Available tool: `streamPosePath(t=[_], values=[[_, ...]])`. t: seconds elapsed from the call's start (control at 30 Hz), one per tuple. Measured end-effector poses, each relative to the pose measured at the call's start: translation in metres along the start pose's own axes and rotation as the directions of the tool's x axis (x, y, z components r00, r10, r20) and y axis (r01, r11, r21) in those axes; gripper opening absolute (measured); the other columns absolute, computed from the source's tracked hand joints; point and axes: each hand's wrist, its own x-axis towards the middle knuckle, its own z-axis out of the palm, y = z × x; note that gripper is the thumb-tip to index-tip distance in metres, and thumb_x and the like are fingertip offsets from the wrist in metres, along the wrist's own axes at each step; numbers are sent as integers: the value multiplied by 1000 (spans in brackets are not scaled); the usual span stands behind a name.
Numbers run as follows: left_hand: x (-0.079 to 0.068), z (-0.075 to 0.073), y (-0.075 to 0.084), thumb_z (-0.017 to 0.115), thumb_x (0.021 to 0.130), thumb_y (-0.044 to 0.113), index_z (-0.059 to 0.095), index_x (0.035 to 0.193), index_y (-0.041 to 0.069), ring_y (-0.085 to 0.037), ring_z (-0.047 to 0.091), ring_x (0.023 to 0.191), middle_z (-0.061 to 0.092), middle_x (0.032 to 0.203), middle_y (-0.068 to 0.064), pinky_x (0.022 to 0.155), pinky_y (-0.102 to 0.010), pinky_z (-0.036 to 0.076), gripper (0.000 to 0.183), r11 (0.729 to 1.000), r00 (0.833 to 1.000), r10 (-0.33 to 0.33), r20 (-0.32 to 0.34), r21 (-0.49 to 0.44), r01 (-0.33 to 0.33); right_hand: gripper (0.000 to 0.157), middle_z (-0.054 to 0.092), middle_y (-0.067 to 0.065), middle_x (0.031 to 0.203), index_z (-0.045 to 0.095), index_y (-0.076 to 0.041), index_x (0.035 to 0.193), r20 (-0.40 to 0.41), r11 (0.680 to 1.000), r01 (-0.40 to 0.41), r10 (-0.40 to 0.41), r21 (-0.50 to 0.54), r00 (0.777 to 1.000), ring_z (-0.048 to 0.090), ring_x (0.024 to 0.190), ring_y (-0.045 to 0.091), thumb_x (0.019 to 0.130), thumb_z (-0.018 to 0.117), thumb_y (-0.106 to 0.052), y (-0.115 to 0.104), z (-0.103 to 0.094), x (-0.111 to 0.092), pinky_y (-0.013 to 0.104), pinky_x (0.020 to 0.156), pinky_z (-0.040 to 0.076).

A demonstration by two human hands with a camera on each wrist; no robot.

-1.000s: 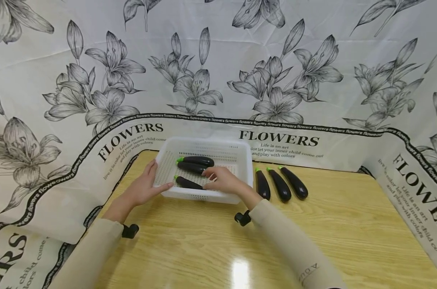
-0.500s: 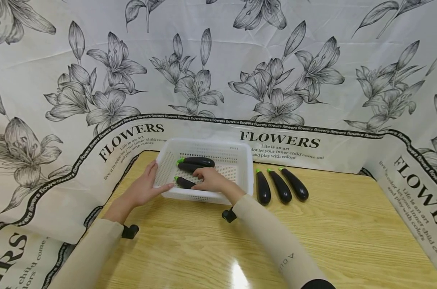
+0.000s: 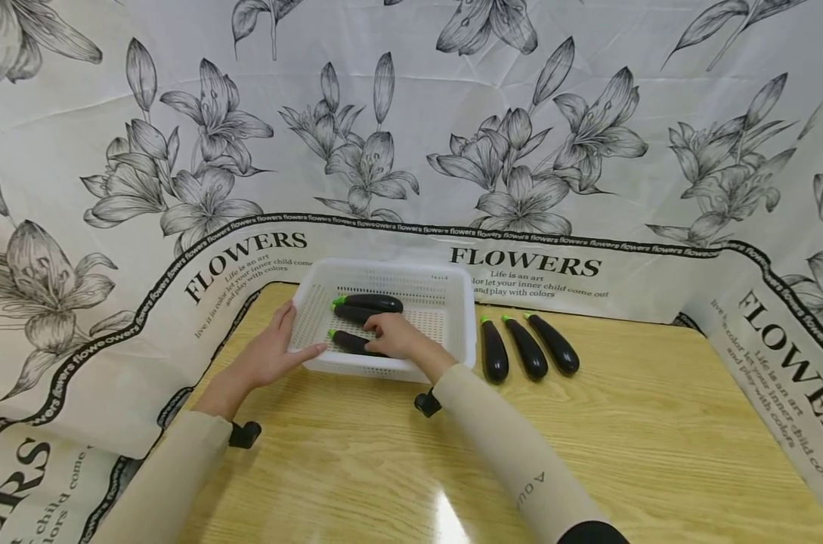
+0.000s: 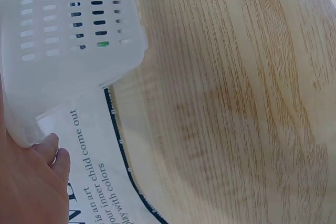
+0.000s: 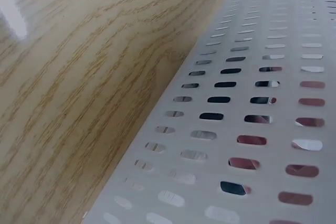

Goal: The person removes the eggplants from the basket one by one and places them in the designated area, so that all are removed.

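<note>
A white perforated plastic basket [image 3: 470, 321] stands at the back of the table. My left hand [image 3: 267, 353] grips its front left corner, thumb over the front rim and fingers along the left side. The left wrist view shows those fingertips at the corner of the basket [image 4: 68, 72]. Inside, my right hand [image 3: 399, 337] pinches the front eggplant [image 3: 346, 342] and hides its right end. Two more eggplants lie together behind it, a rear one [image 3: 379, 303] and a nearer one [image 3: 354, 313]. In the right wrist view the basket's wall [image 5: 226, 129] hides most of the hand.
To the right of the basket, three dark eggplants with green caps lie side by side on the wooden table [image 3: 357, 461]: one nearest the basket [image 3: 496, 357], a middle one [image 3: 527, 351] and an outer one [image 3: 555, 347]. A flower-printed cloth [image 3: 425, 196] hangs behind.
My right hand has moved left along the front eggplant inside the basket and covers more of it. My left hand and the basket have stayed in place.
</note>
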Motion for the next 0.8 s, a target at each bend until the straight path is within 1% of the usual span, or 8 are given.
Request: streamPosePath(t=[0.17,0.27,0.4,0.47,0.53,0.67,0.8], values=[[1,0,0,54,93,74,2,164,1,-50,33,145,-1,171,-19,111,-63,37,114,1000,1000,2,-7,7,-2,36,68,16,129,65,-3,135,27,997,35,-33,-68,999,63,120,31,99,67,-8,1,-2,1,43,99,53],[1,0,1,54,93,73,2,164,0,-50,33,145,0,171,-20,111,-64,37,114,1000,1000,6,-15,10,-5,37,67,13,132,65,-4,137,40,995,27,-23,-97,999,63,122,29,101,65,-8,2,-2,2,42,101,52],[0,-1,2,54,94,72,3,163,-1,-51,34,144,1,170,-21,110,-64,38,113,1000,1000,10,-24,9,-10,38,63,11,140,62,-6,141,56,990,-26,35,-142,998,60,128,27,104,61,-12,2,0,4,42,105,50],[0,-1,2,54,94,71,3,163,-2,-52,34,143,1,170,-22,110,-65,37,112,1000,1000,15,-25,8,-15,40,60,10,144,60,-6,143,65,980,-50,64,-195,996,57,132,27,104,60,-14,1,1,5,43,107,48],[0,0,3,55,94,71,3,163,0,-51,34,144,0,170,-21,111,-64,37,113,1000,1000,7,-23,6,-7,41,59,10,146,59,-6,144,69,964,-72,93,-258,993,56,133,27,104,61,-16,1,3,5,43,109,46],[0,0,3,54,94,72,3,163,0,-50,33,145,0,171,-21,111,-64,37,113,1000,1000,6,-13,8,-6,43,60,11,143,60,-6,141,66,928,-125,158,-351,985,56,132,27,101,66,-20,1,5,5,43,107,47],[0,-1,3,55,94,72,2,164,0,-50,34,144,-1,171,-20,111,-64,37,113,1000,1000,6,-11,8,-6,40,64,11,137,64,-6,135,55,918,-168,200,-360,978,61,124,26,99,70,-23,0,4,4,42,102,51]])
